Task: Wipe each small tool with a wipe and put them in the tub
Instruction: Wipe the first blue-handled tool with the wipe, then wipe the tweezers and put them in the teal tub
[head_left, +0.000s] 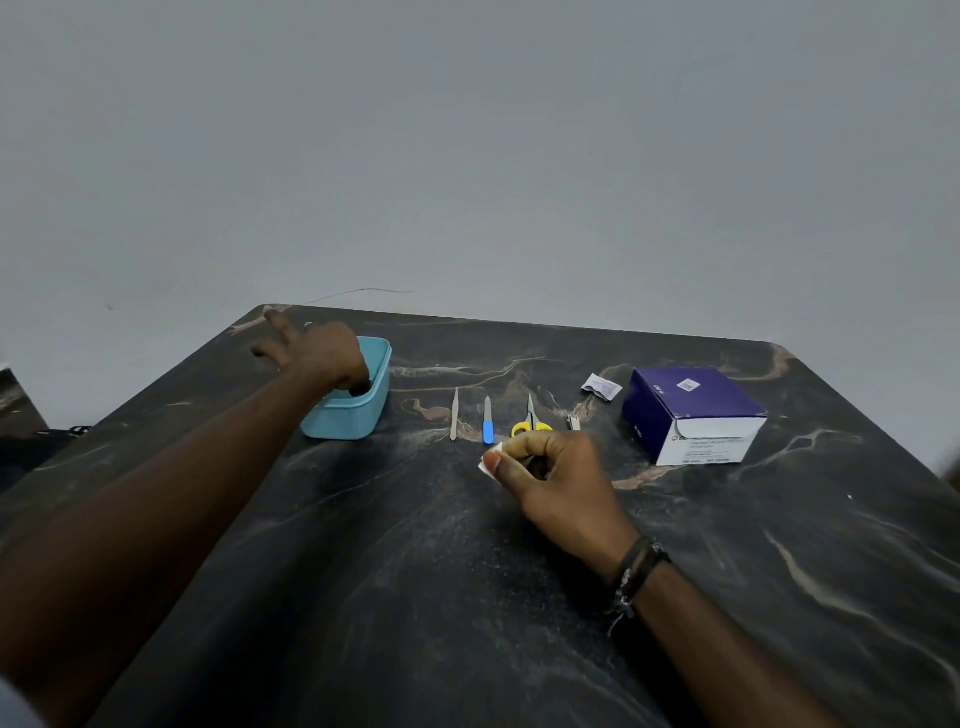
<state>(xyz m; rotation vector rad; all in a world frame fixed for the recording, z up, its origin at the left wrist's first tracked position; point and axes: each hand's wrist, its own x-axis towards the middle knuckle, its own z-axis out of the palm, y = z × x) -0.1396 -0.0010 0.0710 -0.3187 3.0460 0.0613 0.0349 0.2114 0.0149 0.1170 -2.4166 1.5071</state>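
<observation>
Plain room with a tabletop grooming station, possibly at home

A dark marbled table against a bare grey wall holds a box of wipes, nail scissors and clippers.

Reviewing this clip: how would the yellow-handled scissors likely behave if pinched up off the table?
The yellow-handled scissors lie flat and closed on the table, so rolling seems unlikely. They look small and thin, probably light. The metal blades look stiff; their low profile on the smooth top may make them slip under fingertips.
</observation>
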